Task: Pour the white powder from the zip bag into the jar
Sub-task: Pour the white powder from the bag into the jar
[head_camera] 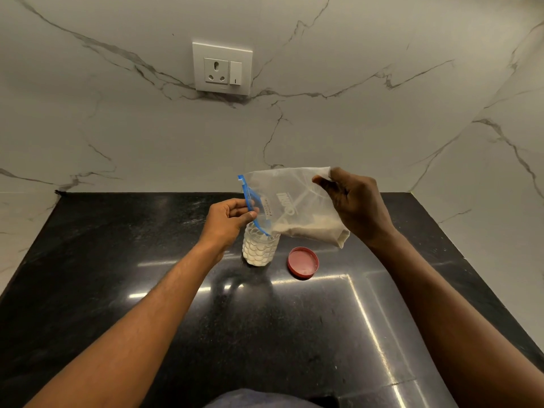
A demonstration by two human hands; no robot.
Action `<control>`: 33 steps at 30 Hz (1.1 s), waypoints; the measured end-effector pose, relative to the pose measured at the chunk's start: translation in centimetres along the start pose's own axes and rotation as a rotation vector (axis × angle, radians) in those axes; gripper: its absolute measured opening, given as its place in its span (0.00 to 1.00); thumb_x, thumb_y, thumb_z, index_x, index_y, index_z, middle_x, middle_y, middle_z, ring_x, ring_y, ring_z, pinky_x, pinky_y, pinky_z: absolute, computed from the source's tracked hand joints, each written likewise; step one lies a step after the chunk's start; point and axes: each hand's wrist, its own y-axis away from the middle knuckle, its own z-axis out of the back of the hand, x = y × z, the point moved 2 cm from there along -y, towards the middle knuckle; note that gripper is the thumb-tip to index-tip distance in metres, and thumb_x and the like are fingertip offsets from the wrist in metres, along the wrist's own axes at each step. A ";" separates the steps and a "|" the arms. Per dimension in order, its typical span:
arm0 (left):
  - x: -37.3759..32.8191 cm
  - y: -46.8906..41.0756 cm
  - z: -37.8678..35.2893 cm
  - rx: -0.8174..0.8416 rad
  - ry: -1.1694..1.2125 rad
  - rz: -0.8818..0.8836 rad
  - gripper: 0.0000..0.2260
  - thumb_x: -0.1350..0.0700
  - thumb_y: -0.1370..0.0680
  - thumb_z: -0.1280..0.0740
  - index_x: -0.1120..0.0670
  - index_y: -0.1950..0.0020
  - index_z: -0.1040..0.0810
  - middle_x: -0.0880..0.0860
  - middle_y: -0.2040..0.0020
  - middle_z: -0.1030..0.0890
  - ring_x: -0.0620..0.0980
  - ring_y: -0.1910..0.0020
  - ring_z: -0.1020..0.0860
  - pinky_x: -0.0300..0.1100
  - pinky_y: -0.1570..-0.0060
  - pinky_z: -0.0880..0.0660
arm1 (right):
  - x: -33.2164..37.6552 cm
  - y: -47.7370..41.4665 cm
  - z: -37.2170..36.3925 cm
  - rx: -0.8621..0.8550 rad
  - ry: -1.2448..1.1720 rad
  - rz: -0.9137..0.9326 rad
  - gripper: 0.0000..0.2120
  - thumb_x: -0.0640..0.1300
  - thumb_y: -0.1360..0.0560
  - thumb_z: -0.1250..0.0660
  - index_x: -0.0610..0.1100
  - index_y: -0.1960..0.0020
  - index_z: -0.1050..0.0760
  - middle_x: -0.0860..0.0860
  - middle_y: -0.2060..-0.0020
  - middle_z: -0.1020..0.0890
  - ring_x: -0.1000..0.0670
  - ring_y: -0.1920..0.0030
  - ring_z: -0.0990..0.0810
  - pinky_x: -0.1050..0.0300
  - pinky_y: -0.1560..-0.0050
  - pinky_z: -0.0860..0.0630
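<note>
A clear zip bag (290, 198) with a blue zip strip is held sideways above the counter, white powder gathered along its lower edge. My left hand (228, 220) pinches the blue zip edge right over the jar's mouth. My right hand (356, 206) grips the bag's bottom end, raised higher than the zip end. The small textured glass jar (260, 247) stands upright under the zip corner, holding white powder for most of its height.
A red lid (303, 262) lies upside down on the black stone counter (265, 334), just right of the jar. A marble wall with a socket and switch plate (222, 67) rises behind; marble side walls close in left and right.
</note>
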 end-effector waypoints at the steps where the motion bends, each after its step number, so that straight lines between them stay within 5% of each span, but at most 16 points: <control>1: 0.0 0.0 0.0 -0.003 0.003 0.003 0.10 0.63 0.22 0.26 0.49 0.45 0.15 0.47 0.50 0.11 0.42 0.49 0.13 0.33 0.54 0.18 | 0.0 -0.1 0.0 0.003 0.004 -0.004 0.08 0.40 0.19 0.30 0.46 0.56 0.24 0.69 0.66 0.31 0.70 0.64 0.23 0.78 0.65 0.31; 4: 0.0 -0.1 -0.1 -0.003 0.007 0.012 0.10 0.63 0.22 0.26 0.52 0.42 0.15 0.48 0.50 0.11 0.42 0.49 0.13 0.35 0.52 0.17 | -0.2 -0.3 0.2 -0.025 -0.015 -0.009 0.11 0.39 0.19 0.30 0.50 0.56 0.27 0.67 0.68 0.31 0.68 0.66 0.23 0.77 0.65 0.33; 12: -0.2 -0.1 -0.5 0.011 0.003 -0.003 0.11 0.66 0.21 0.27 0.53 0.42 0.16 0.51 0.48 0.11 0.44 0.48 0.13 0.39 0.47 0.17 | -0.6 -0.8 0.1 0.004 -0.038 -0.052 0.11 0.43 0.18 0.30 0.40 0.58 0.23 0.60 0.70 0.29 0.63 0.71 0.30 0.68 0.68 0.32; 17: -0.1 0.0 -0.4 0.007 0.006 0.001 0.11 0.65 0.21 0.27 0.55 0.41 0.16 0.51 0.47 0.11 0.44 0.47 0.13 0.40 0.45 0.17 | -0.6 -0.8 0.2 0.041 -0.052 -0.029 0.12 0.45 0.18 0.32 0.37 0.55 0.21 0.52 0.68 0.23 0.57 0.71 0.25 0.62 0.70 0.26; 28: 0.1 -0.1 -0.3 0.009 0.017 0.002 0.10 0.65 0.21 0.27 0.53 0.42 0.15 0.49 0.48 0.11 0.44 0.47 0.13 0.38 0.48 0.17 | -0.4 -1.2 0.5 0.052 -0.041 -0.010 0.12 0.44 0.18 0.30 0.37 0.57 0.21 0.54 0.70 0.26 0.56 0.73 0.29 0.61 0.71 0.31; 33: 0.2 -0.1 -0.3 0.009 0.023 0.010 0.11 0.64 0.22 0.27 0.52 0.43 0.15 0.49 0.48 0.11 0.43 0.48 0.13 0.38 0.48 0.17 | -0.6 -1.3 0.2 0.059 -0.057 -0.026 0.14 0.46 0.18 0.31 0.36 0.56 0.22 0.49 0.70 0.23 0.49 0.72 0.25 0.51 0.71 0.27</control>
